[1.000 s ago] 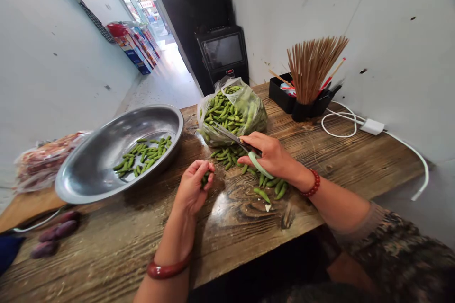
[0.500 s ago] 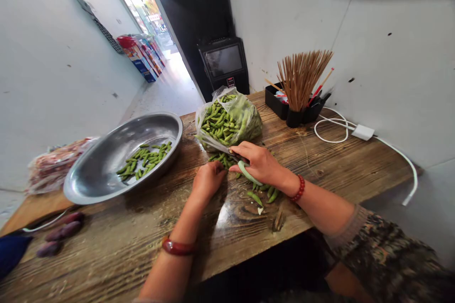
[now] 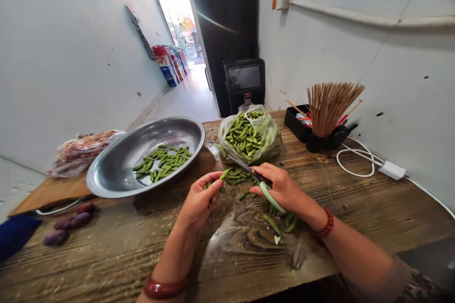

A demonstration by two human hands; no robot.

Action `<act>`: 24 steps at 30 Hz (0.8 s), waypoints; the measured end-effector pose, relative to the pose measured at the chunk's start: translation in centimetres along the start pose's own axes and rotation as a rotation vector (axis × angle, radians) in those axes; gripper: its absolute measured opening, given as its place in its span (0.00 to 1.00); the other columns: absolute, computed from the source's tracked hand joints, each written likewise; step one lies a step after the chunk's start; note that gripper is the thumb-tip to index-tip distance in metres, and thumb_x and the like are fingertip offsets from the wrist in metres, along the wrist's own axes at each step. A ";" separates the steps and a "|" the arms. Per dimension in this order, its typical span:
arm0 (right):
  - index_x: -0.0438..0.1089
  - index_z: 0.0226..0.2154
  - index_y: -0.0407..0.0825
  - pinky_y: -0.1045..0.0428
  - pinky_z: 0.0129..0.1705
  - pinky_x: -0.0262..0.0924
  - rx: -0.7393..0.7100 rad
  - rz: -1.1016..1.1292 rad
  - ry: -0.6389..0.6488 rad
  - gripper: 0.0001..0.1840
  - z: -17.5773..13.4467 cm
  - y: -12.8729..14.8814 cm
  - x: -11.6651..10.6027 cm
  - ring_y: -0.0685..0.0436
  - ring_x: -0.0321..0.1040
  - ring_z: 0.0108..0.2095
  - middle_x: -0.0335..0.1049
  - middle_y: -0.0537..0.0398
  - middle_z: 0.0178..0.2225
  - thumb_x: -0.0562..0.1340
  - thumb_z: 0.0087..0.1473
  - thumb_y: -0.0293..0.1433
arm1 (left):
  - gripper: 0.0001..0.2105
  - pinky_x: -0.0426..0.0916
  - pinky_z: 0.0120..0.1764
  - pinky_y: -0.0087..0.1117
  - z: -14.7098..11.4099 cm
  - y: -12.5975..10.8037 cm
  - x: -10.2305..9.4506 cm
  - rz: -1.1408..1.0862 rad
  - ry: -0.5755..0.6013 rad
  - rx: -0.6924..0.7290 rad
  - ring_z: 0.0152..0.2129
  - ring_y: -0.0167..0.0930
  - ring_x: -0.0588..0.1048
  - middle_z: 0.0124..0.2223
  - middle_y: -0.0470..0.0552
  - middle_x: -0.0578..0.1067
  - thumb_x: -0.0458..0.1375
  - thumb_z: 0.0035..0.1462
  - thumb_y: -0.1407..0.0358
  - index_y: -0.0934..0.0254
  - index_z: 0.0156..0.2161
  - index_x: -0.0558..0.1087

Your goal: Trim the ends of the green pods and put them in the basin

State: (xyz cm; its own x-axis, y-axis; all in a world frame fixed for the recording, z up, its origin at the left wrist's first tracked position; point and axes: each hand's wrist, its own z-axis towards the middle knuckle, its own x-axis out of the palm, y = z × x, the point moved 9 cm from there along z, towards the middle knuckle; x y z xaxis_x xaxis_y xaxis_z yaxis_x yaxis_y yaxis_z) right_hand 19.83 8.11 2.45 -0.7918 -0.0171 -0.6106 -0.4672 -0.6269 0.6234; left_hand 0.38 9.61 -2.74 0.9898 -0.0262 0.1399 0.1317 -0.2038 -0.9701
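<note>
Between the fingertips of my left hand (image 3: 201,199) is a green edamame pod (image 3: 224,174), its tip pointing up and right. My right hand (image 3: 279,187) grips scissors with pale green handles (image 3: 268,195); their dark blades point up and left, toward the bag. Just beyond both hands stands a clear plastic bag (image 3: 272,135) full of edamame pods. Loose pods (image 3: 237,175) lie at the bag's foot, and more pods (image 3: 272,222) are under and below my right hand. To the left, a wide metal basin (image 3: 110,170) holds several edamame pods (image 3: 165,161).
At left are a bag of reddish food (image 3: 85,149), several dark purple oval items (image 3: 73,221) and a blue cloth (image 3: 16,236). A black holder with wooden skewers (image 3: 325,113) and a white cable with an adapter (image 3: 391,169) sit at the right, beside the wall.
My left hand has lifted from the pods and turned, now showing a pod in its fingers. The scissors have come into clearer view. The camera view has shifted.
</note>
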 end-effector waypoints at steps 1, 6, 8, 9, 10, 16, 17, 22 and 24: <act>0.67 0.50 0.46 0.48 0.41 0.65 0.013 -0.004 0.010 0.23 0.0 -0.1 0.1 0.43 0.69 0.38 0.70 0.49 0.39 0.66 0.53 0.38 | 0.20 0.46 0.17 0.20 -0.1 0.0 0.0 -0.034 -0.003 -0.008 0.14 0.17 0.57 0.26 0.44 0.70 0.69 0.42 0.60 0.67 0.41 0.75; 0.67 0.51 0.47 0.48 0.40 0.65 0.061 -0.021 0.104 0.26 -0.2 -0.4 1.0 0.44 0.69 0.38 0.70 0.49 0.41 0.67 0.51 0.38 | 0.16 0.47 0.17 0.20 -0.4 -0.2 0.2 -0.134 -0.005 0.009 0.14 0.16 0.58 0.27 0.44 0.70 0.69 0.42 0.62 0.66 0.38 0.76; 0.67 0.52 0.48 0.48 0.41 0.65 0.060 -0.023 0.121 0.27 -0.3 -0.3 1.1 0.43 0.68 0.38 0.70 0.49 0.41 0.68 0.51 0.39 | 0.16 0.47 0.17 0.20 -0.5 -0.4 0.2 -0.141 -0.010 0.023 0.14 0.16 0.58 0.26 0.43 0.70 0.68 0.43 0.62 0.66 0.39 0.76; 0.66 0.52 0.48 0.48 0.41 0.65 0.056 -0.021 0.128 0.28 -0.4 -0.2 1.2 0.43 0.68 0.39 0.70 0.48 0.42 0.68 0.51 0.39 | 0.16 0.47 0.17 0.20 -0.6 -0.4 0.2 -0.140 -0.010 0.027 0.14 0.17 0.57 0.26 0.43 0.70 0.68 0.43 0.62 0.66 0.39 0.76; 0.66 0.53 0.48 0.48 0.42 0.65 0.050 -0.018 0.136 0.28 -0.4 -0.1 1.3 0.43 0.68 0.39 0.69 0.48 0.42 0.68 0.51 0.39 | 0.16 0.47 0.17 0.21 -0.6 -0.5 0.3 -0.139 -0.010 0.033 0.14 0.17 0.57 0.25 0.43 0.70 0.68 0.43 0.62 0.66 0.39 0.75; 0.66 0.53 0.48 0.49 0.42 0.64 0.044 -0.053 0.166 0.29 -0.5 0.2 2.0 0.43 0.68 0.39 0.69 0.49 0.42 0.68 0.50 0.38 | 0.14 0.48 0.17 0.22 -0.8 -0.8 1.1 -0.079 0.018 0.089 0.14 0.18 0.56 0.23 0.42 0.68 0.67 0.45 0.63 0.65 0.37 0.74; 0.66 0.53 0.48 0.49 0.41 0.64 0.046 -0.054 0.169 0.29 -0.5 0.2 2.1 0.44 0.68 0.39 0.69 0.50 0.42 0.68 0.50 0.38 | 0.13 0.48 0.17 0.22 -0.8 -0.7 1.3 -0.054 0.030 0.094 0.14 0.19 0.56 0.22 0.41 0.66 0.67 0.46 0.62 0.65 0.37 0.73; 0.65 0.54 0.49 0.49 0.40 0.63 0.039 -0.044 0.154 0.29 -0.7 0.3 2.4 0.44 0.67 0.39 0.68 0.50 0.42 0.68 0.51 0.39 | 0.12 0.50 0.18 0.22 -0.8 -0.4 2.0 0.055 0.073 0.109 0.14 0.19 0.56 0.21 0.39 0.63 0.65 0.48 0.62 0.65 0.36 0.71; 0.65 0.54 0.49 0.50 0.40 0.63 0.033 -0.048 0.148 0.29 -0.8 0.4 2.4 0.44 0.67 0.39 0.68 0.50 0.42 0.67 0.51 0.39 | 0.12 0.51 0.18 0.22 -0.9 -0.4 2.2 0.072 0.082 0.109 0.15 0.19 0.57 0.23 0.40 0.65 0.65 0.48 0.62 0.65 0.36 0.70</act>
State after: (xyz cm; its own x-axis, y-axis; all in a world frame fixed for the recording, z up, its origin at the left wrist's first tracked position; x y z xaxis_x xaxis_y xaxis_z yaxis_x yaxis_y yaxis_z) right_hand 18.03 7.26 0.82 -0.7024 -0.1041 -0.7042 -0.5177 -0.6042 0.6057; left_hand 2.50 8.76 -1.87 0.9898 -0.1177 0.0806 0.0700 -0.0913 -0.9934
